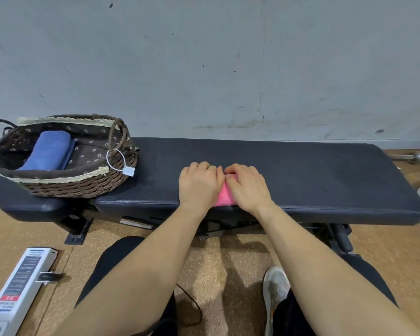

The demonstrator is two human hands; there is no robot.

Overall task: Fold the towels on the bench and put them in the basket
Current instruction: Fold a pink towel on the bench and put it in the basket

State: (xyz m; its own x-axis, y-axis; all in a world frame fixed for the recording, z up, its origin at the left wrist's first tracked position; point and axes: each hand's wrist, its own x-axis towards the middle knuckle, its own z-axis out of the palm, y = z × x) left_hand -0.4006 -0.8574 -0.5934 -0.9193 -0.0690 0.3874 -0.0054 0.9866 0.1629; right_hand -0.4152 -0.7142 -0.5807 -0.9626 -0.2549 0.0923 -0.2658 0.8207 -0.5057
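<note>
As the left grip (pixel 199 183) and right grip (pixel 246 185) curl on the towel (pixel 226 197), the basket (pixel 83 187) sits well left, nearer the left grip.

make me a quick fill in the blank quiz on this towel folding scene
1. Inside the basket lies a folded towel coloured ____.
2. The left hand and right hand touch a second towel, coloured ____.
3. From the person's side, the basket stands at the ____ end of the bench.

Missing words: blue; pink; left
</note>
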